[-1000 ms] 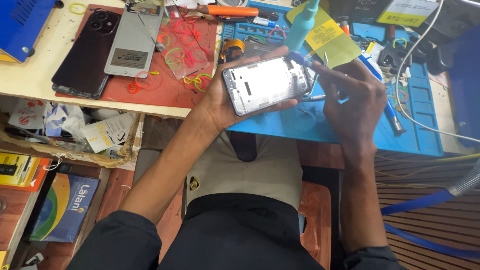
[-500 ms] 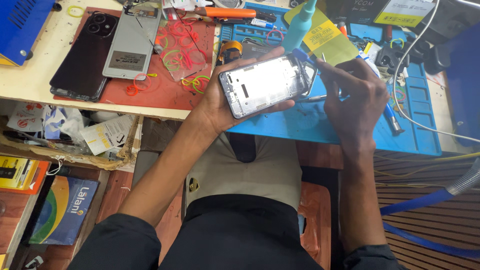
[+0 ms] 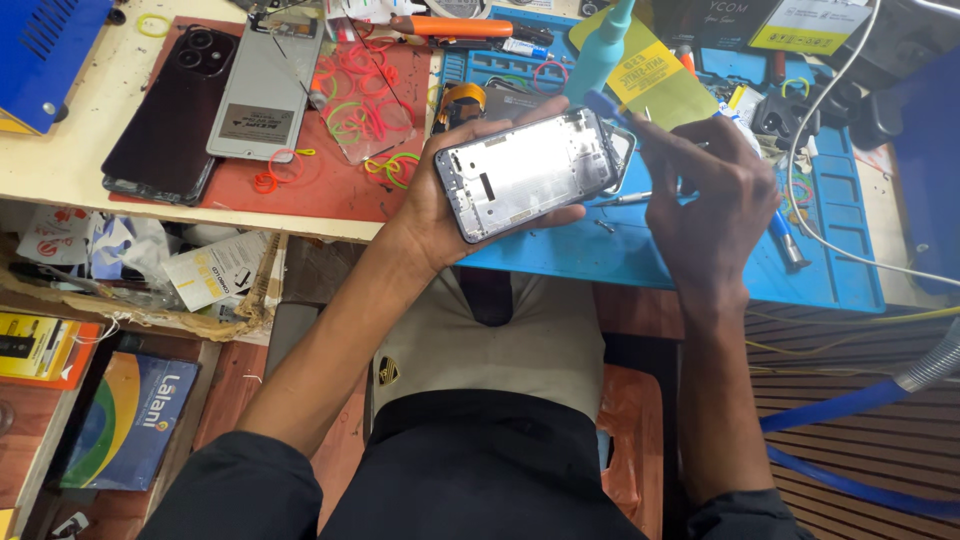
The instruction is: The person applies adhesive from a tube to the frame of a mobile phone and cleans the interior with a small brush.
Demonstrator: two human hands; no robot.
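Pale counter (image 3: 90,150), red work mat (image 3: 330,185) at centre bearing a black phone (image 3: 165,115), grey back panel (image 3: 262,95) and loose coloured rubber bands (image 3: 360,100), blue repair mat (image 3: 640,250) to the right, blue box (image 3: 45,50) at far left corner.

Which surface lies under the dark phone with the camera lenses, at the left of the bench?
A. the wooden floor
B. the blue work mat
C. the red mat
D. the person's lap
C: the dark phone lies face down on the red mat, beside a grey back panel, while the blue work mat is further right, under the person's hands.
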